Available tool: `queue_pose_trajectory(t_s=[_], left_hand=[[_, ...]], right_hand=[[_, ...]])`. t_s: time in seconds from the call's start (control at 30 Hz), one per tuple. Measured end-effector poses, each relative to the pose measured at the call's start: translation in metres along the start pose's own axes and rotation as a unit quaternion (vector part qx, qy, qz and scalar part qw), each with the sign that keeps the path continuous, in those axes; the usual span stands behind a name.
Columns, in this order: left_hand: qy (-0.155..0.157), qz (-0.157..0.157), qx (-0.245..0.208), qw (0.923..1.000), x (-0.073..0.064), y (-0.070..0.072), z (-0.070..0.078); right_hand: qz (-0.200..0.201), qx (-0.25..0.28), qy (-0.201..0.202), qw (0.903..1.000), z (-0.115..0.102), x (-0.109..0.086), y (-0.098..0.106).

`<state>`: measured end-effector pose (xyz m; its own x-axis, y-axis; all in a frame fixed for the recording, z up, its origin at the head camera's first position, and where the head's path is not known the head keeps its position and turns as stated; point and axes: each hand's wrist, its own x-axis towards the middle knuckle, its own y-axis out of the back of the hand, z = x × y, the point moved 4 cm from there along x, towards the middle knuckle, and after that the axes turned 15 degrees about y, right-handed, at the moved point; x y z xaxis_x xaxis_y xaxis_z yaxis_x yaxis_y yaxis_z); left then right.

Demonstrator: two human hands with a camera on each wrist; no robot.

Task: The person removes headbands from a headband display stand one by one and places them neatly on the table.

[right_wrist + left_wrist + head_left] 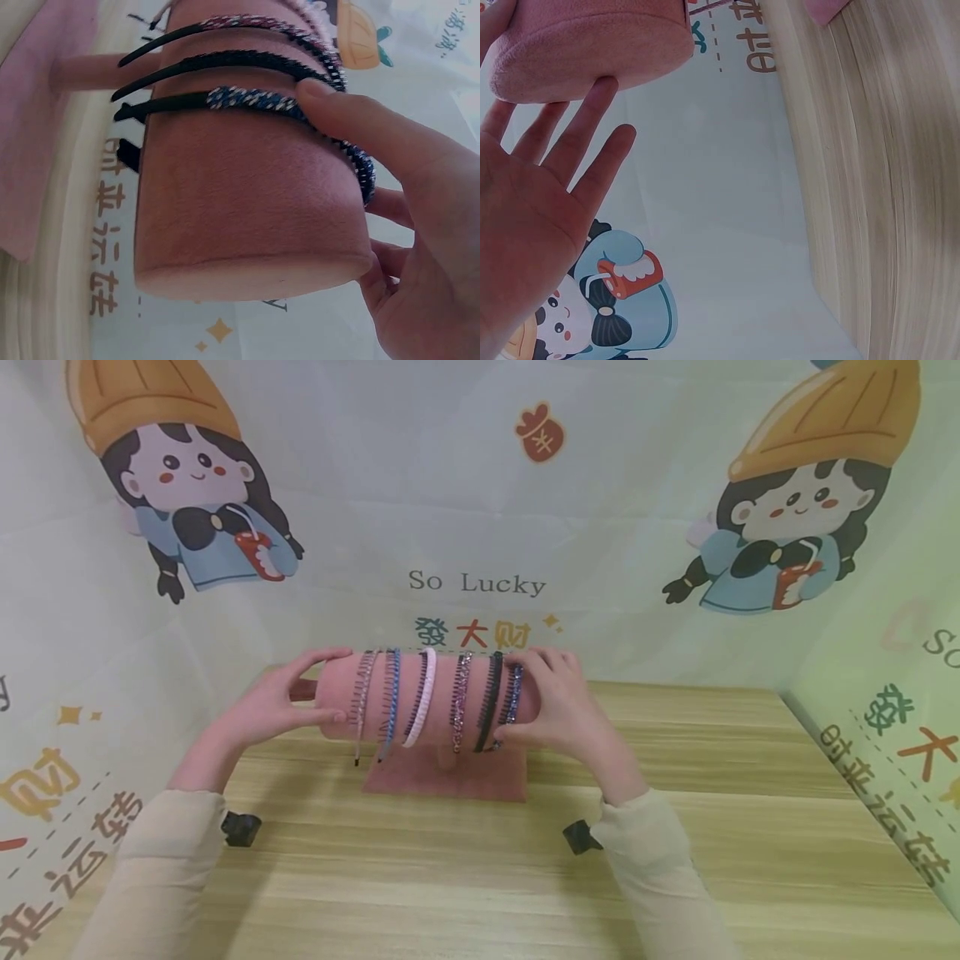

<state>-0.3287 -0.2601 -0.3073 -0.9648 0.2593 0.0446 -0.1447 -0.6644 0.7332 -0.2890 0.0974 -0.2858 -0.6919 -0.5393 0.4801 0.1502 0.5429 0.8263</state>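
Observation:
A pink plush display roll (444,697) on a flat pink base (480,783) carries several toothed headbands. From the left come a thin pinkish one (363,689), a blue one (393,689), a white one (428,693), a pink glittery one (460,702) and a black one (491,697). Nearest the right end sits a blue-and-silver headband (513,693). My right hand (562,706) holds it, thumb on its front side, other fingers behind the roll. At the left end, my left hand (273,702) touches the roll with fairly straight fingers, thumb in front.
The roll stands on a wood-grain tabletop (420,877). A printed cloth (637,527) with cartoon figures hangs behind and along both sides. Small black devices (242,829) show beside both wrists.

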Motion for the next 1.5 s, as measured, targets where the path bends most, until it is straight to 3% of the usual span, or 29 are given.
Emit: queue_pose_trajectory(t_s=[0.27,0.47,0.9,1.17,1.5], left_hand=[[-0.016,-0.002,-0.002,0.9999,0.001,0.001,0.002],[-0.015,-0.009,-0.003,0.9998,0.0,0.001,0.002],[-0.006,-0.014,-0.003,0.9999,-0.001,0.0,0.001],[-0.011,-0.015,-0.008,0.9998,-0.001,0.001,0.002],[-0.008,-0.02,-0.01,0.9997,-0.001,0.0,0.002]], right_hand=[[-0.01,0.067,-0.016,0.9976,0.004,0.002,0.007],[0.012,0.104,-0.012,0.9944,0.004,-0.001,0.011],[0.052,0.122,0.006,0.9911,-0.005,-0.005,0.015],[0.056,0.17,-0.036,0.9832,-0.001,-0.008,0.016],[0.076,0.184,-0.042,0.9791,-0.001,-0.01,0.017]])
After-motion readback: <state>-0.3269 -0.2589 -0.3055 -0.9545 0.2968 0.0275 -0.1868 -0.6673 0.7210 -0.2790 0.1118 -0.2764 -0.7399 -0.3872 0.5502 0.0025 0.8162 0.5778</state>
